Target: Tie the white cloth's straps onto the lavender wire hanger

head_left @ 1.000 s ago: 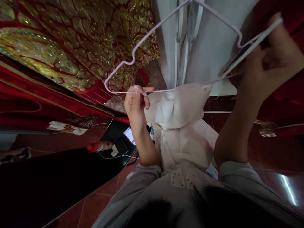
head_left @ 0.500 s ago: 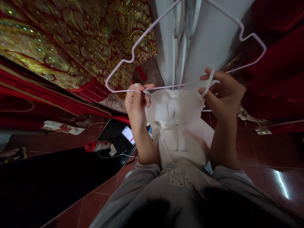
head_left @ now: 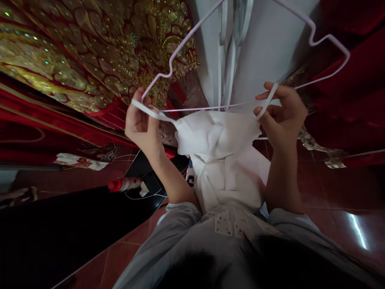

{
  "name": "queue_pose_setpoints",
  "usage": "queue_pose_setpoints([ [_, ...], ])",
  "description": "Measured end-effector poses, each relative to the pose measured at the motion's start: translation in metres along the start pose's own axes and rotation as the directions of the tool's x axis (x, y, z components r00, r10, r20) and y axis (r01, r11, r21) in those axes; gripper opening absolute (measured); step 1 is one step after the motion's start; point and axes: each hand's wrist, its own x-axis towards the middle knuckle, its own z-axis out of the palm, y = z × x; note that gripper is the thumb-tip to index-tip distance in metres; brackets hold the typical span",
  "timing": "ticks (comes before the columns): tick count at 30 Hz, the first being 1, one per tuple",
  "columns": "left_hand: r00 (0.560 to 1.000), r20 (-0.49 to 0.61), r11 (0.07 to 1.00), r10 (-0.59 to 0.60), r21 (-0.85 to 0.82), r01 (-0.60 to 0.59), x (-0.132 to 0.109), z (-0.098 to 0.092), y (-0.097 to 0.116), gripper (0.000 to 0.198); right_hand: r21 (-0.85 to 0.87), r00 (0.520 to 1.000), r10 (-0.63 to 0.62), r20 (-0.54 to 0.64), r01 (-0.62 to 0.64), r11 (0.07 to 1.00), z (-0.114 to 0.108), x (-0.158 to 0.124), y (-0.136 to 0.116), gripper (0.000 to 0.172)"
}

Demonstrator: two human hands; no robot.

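Note:
A pale pink wire hanger (head_left: 195, 108) spans the upper middle, its lower bar running between my hands. Below the bar hangs a white garment (head_left: 207, 136) with narrow straps. My left hand (head_left: 144, 120) is at the hanger's left corner, with the left strap (head_left: 147, 109) stretched between its fingers and thumb. On the other side, my right hand (head_left: 281, 108) has the right strap (head_left: 268, 101) looped over its fingers and thumb, close to the bar. The garment's lower part lies against my front.
Gold sequined red garments (head_left: 120, 52) hang at the left, and dark red cloth (head_left: 355, 96) hangs at the right. A black table (head_left: 90, 212) at the lower left bears a red-capped bottle (head_left: 126, 184) and a cable. Red tiles (head_left: 327, 188) cover the floor.
My left hand has moved left and up to the hanger's corner, stretching the left strap outward. The garment's upper left edge has followed. The hanger's right end has shifted slightly right.

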Motion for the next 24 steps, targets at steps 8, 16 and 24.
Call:
queue_pose_setpoints([
  [8,0.926,0.374,0.988,-0.059,0.153,0.001,0.045,0.028,0.052,0.017,-0.087,0.992,0.092,0.090,-0.084,0.993,0.002,-0.001,-0.002,0.054],
  [16,0.988,0.028,0.987,-0.151,-0.053,0.152,0.029,0.027,0.037,0.028,-0.112,0.996,0.000,0.084,0.009,0.994,0.008,-0.006,0.014,0.056],
  [24,0.808,0.253,0.736,-0.532,-0.334,0.590,-0.013,0.048,0.010,0.023,-0.113,0.995,-0.024,0.099,0.035,0.993,0.016,-0.003,0.015,0.058],
])
